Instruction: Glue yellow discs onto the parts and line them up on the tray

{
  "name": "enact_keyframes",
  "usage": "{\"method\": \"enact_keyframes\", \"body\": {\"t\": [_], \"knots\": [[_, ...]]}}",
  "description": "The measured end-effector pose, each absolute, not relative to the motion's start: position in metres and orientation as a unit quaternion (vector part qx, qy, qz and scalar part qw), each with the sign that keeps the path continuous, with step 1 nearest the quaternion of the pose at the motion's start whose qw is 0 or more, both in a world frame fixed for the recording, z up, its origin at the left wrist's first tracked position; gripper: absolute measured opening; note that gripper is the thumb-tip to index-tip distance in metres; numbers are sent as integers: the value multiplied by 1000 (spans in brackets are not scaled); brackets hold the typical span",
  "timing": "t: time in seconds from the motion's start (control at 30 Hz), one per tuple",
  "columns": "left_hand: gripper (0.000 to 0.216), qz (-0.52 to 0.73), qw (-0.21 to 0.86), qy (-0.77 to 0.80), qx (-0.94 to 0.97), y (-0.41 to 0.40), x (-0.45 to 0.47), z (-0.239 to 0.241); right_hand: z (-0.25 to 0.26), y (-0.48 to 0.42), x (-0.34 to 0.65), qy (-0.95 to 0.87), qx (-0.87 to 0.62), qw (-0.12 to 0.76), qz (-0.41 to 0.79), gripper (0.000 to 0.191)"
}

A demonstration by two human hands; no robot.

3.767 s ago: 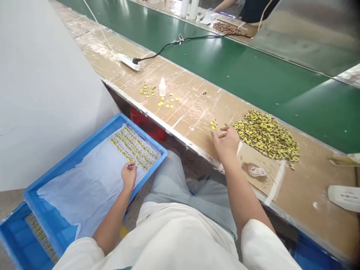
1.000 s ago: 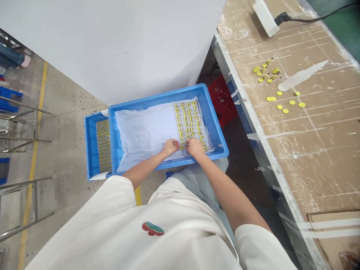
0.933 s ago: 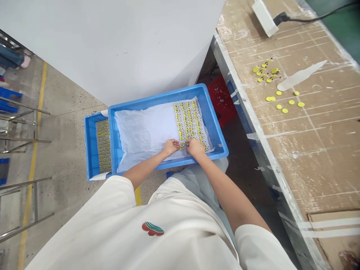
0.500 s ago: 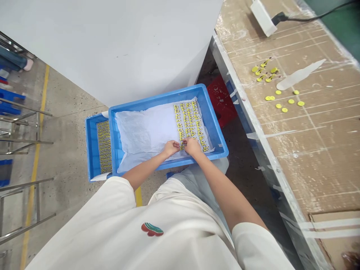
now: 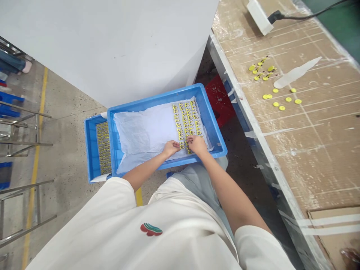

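Note:
In the blue tray (image 5: pixel 157 100), small yellow-and-dark pieces (image 5: pixel 177 123) stand in several rows along the right part of a white cloth liner (image 5: pixel 149 127). My left hand (image 5: pixel 171 149) is at the near end of the leftmost row, its fingers pressed together beside the last pieces. Whatever those fingertips hold is too small to make out. Just right of it, my right hand (image 5: pixel 197 145) hovers over the near ends of the other rows, fingers bent but slightly apart, with nothing visible in them. It hides some of the pieces below.
A second blue tray (image 5: pixel 92 150) with more yellow pieces sits partly under the first at left. On the cardboard-covered table (image 5: pixel 295 157) at right lie loose yellow discs (image 5: pixel 288 99), small assembled pieces (image 5: pixel 255 71) and a power strip (image 5: pixel 260 17). A red stool (image 5: pixel 222 97) stands beneath.
My right hand has shifted a little to the right, away from the leftmost row and my left hand. The near end of that row now shows. My left hand stays almost in place.

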State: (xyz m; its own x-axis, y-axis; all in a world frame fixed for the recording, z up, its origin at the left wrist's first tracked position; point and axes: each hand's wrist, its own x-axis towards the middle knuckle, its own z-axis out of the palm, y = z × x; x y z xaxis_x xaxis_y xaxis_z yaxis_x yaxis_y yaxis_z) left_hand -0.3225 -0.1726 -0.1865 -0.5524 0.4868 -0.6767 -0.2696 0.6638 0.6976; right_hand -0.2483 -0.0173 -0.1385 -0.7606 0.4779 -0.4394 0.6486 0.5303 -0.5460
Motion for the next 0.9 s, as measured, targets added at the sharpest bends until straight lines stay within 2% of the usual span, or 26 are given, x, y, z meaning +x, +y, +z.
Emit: {"method": "enact_keyframes", "body": {"t": [0.37, 0.47, 0.57, 0.73, 0.9], "knots": [[38, 412, 430, 800, 75, -170, -321, -179, -93, 6, -173, 836, 394, -37, -380, 30], [28, 424, 384, 816, 83, -174, -321, -170, -79, -13, -123, 798, 417, -107, -422, 31], [15, 442, 327, 829, 99, -179, -316, -158, -79, -46, -60, 765, 442, -88, -461, 36], [18, 465, 269, 826, 169, -174, -292, -132, -92, -101, 44, 731, 516, -26, -446, 34], [18, 488, 264, 777, 296, -126, -250, -78, -83, -136, 121, 622, 664, -109, -400, 36]]}}
